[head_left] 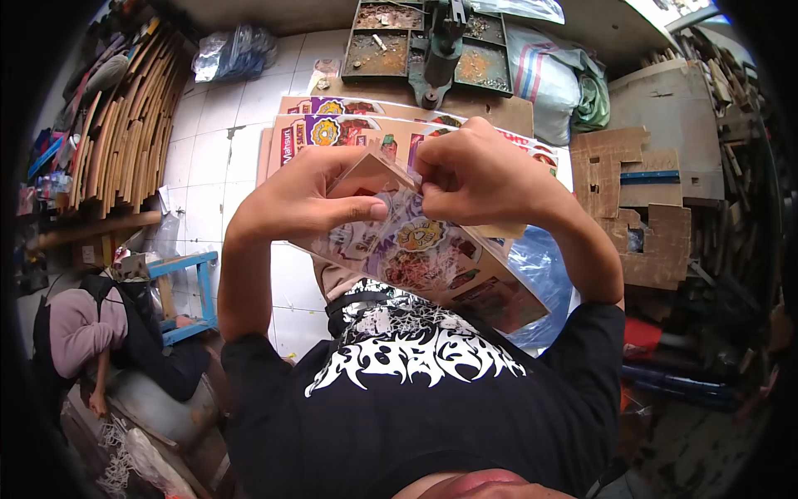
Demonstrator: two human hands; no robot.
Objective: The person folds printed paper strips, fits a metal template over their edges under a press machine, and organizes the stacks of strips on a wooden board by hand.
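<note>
A printed cardboard sheet (432,262) with food pictures and a glossy, plastic-like surface slants in front of my chest. My left hand (303,191) grips its upper left end, the thumb lying across the printed face and the fingers behind. At the sheet's top edge, my right hand (482,175) is closed in a pinch; what its fingertips hold is hidden. Beneath and beyond both hands lies a stack of similar printed sheets (291,145), one with "Mahsuri" lettering.
A dark metal press (440,58) with divided trays stands ahead. Left are stacked cardboard strips (133,125), a blue frame (195,299) and a seated person (87,324). Clear plastic (540,283) and cut cardboard (644,233) lie right, near a white sack (544,83).
</note>
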